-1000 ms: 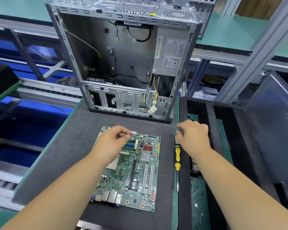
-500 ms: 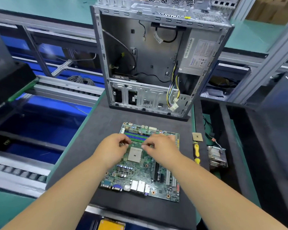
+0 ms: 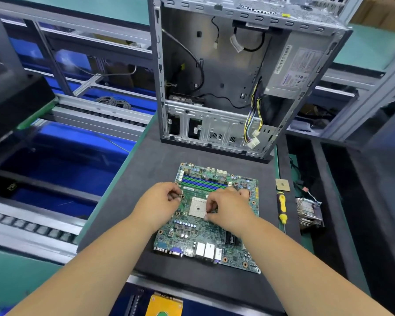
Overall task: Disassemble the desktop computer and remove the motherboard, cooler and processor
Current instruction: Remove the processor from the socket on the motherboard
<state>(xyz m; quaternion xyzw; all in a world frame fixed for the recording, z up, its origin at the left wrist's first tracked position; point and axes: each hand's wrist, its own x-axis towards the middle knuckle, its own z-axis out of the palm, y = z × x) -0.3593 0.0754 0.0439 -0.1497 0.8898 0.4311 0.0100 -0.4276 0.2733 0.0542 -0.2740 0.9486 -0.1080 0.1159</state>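
Dark grey foam mat [image 3: 132, 179] is spread over the bench, with blue conveyor lanes seen off to the left. At the far end of the mat the opened computer case [image 3: 249, 71] is stood upright, its inside bare apart from loose cables and a power supply [image 3: 299, 69] mounted top right.

Nearer, the motherboard [image 3: 205, 238] is laid flat on the mat, with its white processor socket [image 3: 197, 206] exposed between the two hands. The left hand [image 3: 157, 207] is placed on the board's left edge, fingers curled in a pinch by a mounting hole; something tiny might be gripped there, but it can't really be made out. The right hand [image 3: 229, 209] is rested just right of the socket, fingertips pinched at its edge, possibly on the latch lever.

Off the board to the right, the processor [image 3: 282, 185] is laid flat on the mat, with a yellow-and-black screwdriver [image 3: 282, 208] just below it. Further right, the cooler [image 3: 309, 213] is parked in the black tray [image 3: 356, 201], wires trailing.
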